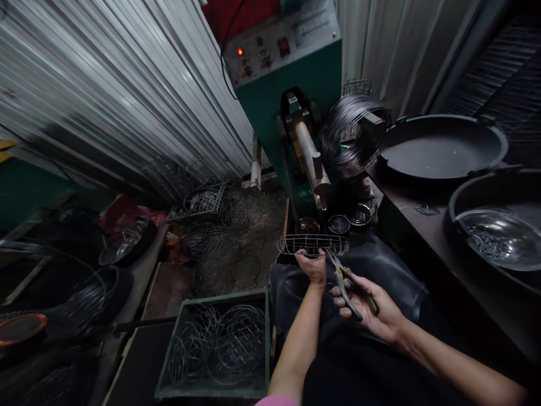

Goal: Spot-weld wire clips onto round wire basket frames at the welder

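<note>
Your left hand gripped a small oval wire basket from beneath, fingers curled shut on its lower rim, so that the basket sat level just above your knuckles. Your right hand was clenched on a pair of pliers, the handles lying across your palm with your fingers wrapped round them. The nose of the pliers pointed up and away from that grip and reached the basket's right end, just beside your left hand; whether the tips pinched a wire there could not be told.

Straight beyond the basket stood a green welding machine, its metal arm reaching down toward your left hand, a red lamp lit on the panel above. Between the arm and the basket sat three small round tins. Above and to the right of your right hand hung a coil of dark wire. Farther right on the bench lay a wide black pan, and nearer you a second black pan holding a steel bowl of small metal pieces.

Below and to the left of your left forearm stood a green crate filled with wire rings. Beyond it, loose wire frames were heaped on the floor against the corrugated metal wall. Under both hands spread a black sheet.
</note>
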`<action>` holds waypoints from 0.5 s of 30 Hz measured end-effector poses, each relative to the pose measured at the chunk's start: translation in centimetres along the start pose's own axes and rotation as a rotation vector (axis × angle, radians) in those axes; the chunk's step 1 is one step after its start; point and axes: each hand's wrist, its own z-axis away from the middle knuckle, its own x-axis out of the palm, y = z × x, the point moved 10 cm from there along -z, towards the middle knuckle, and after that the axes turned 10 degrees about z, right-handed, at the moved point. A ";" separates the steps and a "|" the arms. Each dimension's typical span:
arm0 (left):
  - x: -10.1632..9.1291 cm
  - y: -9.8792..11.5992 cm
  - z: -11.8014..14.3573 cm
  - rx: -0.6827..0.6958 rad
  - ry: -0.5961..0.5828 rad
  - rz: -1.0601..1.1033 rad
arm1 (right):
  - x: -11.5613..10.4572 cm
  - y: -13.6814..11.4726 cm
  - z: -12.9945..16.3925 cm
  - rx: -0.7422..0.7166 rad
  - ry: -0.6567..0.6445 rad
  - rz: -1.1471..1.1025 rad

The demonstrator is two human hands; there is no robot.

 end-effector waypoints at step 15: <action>0.5 -1.4 0.2 -0.030 -0.092 -0.021 | -1.1 0.0 -0.4 -0.004 0.066 0.109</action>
